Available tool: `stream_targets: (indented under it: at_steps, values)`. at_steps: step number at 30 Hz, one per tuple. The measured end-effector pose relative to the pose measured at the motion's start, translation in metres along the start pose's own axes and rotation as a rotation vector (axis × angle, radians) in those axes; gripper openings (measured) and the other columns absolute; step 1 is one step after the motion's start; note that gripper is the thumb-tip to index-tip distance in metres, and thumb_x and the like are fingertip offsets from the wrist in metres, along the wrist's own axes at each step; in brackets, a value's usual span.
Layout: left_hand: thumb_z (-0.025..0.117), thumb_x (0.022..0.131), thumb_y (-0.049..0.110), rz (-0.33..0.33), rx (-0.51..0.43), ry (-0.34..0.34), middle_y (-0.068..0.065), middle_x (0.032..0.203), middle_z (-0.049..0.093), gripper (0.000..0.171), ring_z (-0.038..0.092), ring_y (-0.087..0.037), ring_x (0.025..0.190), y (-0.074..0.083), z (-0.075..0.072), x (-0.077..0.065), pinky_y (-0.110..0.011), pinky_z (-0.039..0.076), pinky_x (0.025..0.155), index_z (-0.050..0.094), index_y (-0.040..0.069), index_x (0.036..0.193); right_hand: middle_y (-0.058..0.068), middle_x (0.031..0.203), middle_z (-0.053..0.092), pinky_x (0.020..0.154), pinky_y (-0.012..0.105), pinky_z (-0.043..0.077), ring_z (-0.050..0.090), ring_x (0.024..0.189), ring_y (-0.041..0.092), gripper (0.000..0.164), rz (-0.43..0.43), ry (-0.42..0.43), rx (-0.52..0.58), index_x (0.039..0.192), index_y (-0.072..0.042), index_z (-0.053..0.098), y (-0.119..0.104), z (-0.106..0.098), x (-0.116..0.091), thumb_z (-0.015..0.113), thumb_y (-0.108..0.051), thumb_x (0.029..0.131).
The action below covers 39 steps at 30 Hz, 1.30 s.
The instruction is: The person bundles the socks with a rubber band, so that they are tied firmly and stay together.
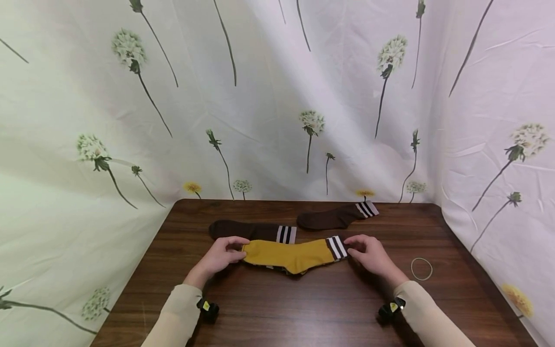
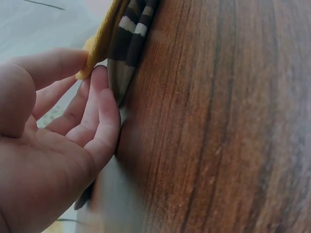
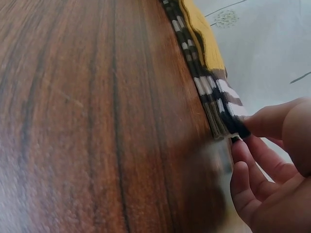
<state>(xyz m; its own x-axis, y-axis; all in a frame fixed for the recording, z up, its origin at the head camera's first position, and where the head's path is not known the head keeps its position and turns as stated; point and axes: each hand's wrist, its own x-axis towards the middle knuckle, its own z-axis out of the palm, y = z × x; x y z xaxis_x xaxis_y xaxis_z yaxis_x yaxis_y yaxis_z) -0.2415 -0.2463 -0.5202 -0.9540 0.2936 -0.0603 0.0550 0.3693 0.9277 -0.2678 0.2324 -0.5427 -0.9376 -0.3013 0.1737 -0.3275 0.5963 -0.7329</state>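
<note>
A yellow sock [image 1: 282, 253] with a dark, white-striped cuff lies across the table, on top of patterned dark socks [image 2: 129, 41] that show along its lower edge. My left hand [image 1: 222, 254] pinches its toe end between thumb and fingers. At the other end, the thumb and fingers of my right hand [image 1: 370, 254] pinch the striped cuff [image 3: 231, 99]. In the right wrist view, layered knit edges of the patterned socks show under the cuff. How many socks lie beneath is hard to tell.
Just behind the yellow sock lies a brown sock [image 1: 247, 230] with a striped cuff. Another brown sock [image 1: 325, 219] is farther back, to the right. A thin pale elastic band [image 1: 412, 269] rests right of my right hand. A dandelion-print curtain [image 1: 269, 120] borders the wooden table [image 1: 295, 313].
</note>
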Motion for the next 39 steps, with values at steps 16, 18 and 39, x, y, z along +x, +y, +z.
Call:
stream_targets:
  at_steps: [16,18,39]
  values:
    - [0.072,0.100,0.009,-0.031,-0.004,-0.013,-0.022,0.128,0.065,0.036,0.067,-0.030,0.099,0.006,-0.002,-0.002,-0.044,0.060,0.081,0.067,-0.002,0.134,0.011,0.110,0.072,0.066,0.028,0.052,0.061,0.067,0.007,0.019,0.001,-0.003,-0.019,0.115,-0.009,0.078,-0.001,-0.004,0.003,0.074,-0.006,0.096]
    - [0.072,0.100,0.009,-0.031,-0.005,-0.012,-0.023,0.128,0.065,0.036,0.067,-0.031,0.100,0.007,-0.002,-0.002,-0.046,0.060,0.081,0.067,-0.002,0.134,0.011,0.110,0.072,0.069,0.028,0.051,0.061,0.069,0.007,0.019,0.002,0.010,-0.029,0.114,-0.008,0.079,-0.002,-0.005,0.004,0.074,-0.007,0.096]
    - [0.068,0.102,0.005,-0.029,-0.004,0.094,-0.022,0.117,0.070,0.033,0.068,-0.022,0.094,0.007,-0.010,0.003,-0.039,0.060,0.081,0.066,-0.006,0.132,0.008,0.113,0.076,0.082,0.038,0.057,0.070,0.095,0.021,0.021,-0.046,0.037,-0.013,0.118,-0.004,0.075,-0.020,-0.007,0.021,0.073,-0.008,0.098]
